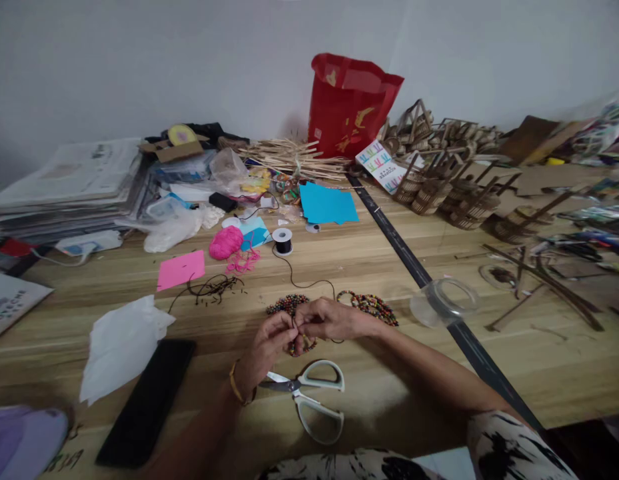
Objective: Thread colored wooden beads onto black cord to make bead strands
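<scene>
My left hand (273, 339) and my right hand (325, 319) meet over the table, fingertips pinched close together on a thin dark cord. A loop of multicoloured beads (305, 346) hangs or lies just beneath the fingers; its upper part is hidden by them. Behind the hands lies a heap of beaded strands (288, 303), and further right are more bead strings (374, 308). Black cord (290, 267) trails from a white spool (282, 241) toward my right hand. Scissors with white handles (316, 395) lie with blades apart, close below my hands.
At left lie a black phone (146, 403), white tissue (122, 347), cord scraps (214, 289) and pink paper (182, 269). A clear plastic container (442, 301) lies at right. Small woven baskets (434, 192) and a red bag (352, 107) stand behind. Stacked newspapers (69, 180) fill the left back.
</scene>
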A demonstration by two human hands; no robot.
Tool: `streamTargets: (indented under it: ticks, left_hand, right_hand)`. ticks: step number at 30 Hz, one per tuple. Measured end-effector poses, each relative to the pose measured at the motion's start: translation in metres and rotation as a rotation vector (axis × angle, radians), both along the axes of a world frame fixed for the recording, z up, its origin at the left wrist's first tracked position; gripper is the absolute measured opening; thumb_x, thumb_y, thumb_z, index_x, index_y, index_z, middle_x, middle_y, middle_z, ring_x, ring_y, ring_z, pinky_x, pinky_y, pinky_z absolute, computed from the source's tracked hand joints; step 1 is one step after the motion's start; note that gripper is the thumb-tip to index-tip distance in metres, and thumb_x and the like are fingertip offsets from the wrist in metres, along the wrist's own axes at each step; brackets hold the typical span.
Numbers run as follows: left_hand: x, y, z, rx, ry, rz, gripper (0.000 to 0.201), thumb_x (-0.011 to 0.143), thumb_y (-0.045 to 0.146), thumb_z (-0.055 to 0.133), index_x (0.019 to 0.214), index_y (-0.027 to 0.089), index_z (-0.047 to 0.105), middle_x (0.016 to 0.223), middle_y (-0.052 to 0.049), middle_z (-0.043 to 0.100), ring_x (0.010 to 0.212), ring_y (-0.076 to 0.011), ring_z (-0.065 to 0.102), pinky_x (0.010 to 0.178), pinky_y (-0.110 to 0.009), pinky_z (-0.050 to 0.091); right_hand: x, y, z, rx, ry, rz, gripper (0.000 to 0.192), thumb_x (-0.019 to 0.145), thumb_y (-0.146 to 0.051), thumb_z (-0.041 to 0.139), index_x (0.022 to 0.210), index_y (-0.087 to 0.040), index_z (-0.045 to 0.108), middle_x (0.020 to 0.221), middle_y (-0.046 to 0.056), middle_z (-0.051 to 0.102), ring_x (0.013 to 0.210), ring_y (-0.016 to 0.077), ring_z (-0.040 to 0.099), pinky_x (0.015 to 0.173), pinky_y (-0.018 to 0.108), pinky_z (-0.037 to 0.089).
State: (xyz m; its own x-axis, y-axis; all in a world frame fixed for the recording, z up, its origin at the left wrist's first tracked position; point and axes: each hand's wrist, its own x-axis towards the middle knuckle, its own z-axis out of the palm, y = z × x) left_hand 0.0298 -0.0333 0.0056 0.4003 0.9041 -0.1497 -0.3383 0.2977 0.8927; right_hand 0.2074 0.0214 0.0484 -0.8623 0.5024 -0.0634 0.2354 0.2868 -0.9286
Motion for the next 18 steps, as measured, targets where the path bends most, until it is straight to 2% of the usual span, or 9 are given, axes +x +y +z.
streamTargets:
  ticks: [7, 18]
  left_hand:
    - [-0.0002, -0.0012, -0.0034, 0.078, 0.045, 0.011, 0.017, 0.076, 0.026, 0.063, 0.074, 0.015, 0.05, 0.062, 0.0, 0.06, 0.057, -0.0109, 0.055, 0.056, -0.023, 0.043]
    - [-0.0021, 0.0036, -0.009, 0.113, 0.183, 0.016, 0.019, 0.075, 0.026, 0.065, 0.072, 0.015, 0.049, 0.061, 0.001, 0.064, 0.056, -0.011, 0.058, 0.056, -0.023, 0.044]
  right_hand:
    - [-0.0002, 0.0013, -0.0038, -0.083, 0.033, 0.039, 0.009, 0.082, -0.01, 0.046, 0.083, -0.013, 0.054, 0.073, 0.002, 0.064, 0.06, 0.0077, 0.055, 0.054, 0.017, 0.04]
    - [-0.0001, 0.005, -0.0088, -0.135, 0.03, 0.02, 0.008, 0.081, -0.011, 0.047, 0.081, -0.013, 0.055, 0.068, 0.0, 0.06, 0.056, 0.007, 0.052, 0.047, 0.015, 0.037]
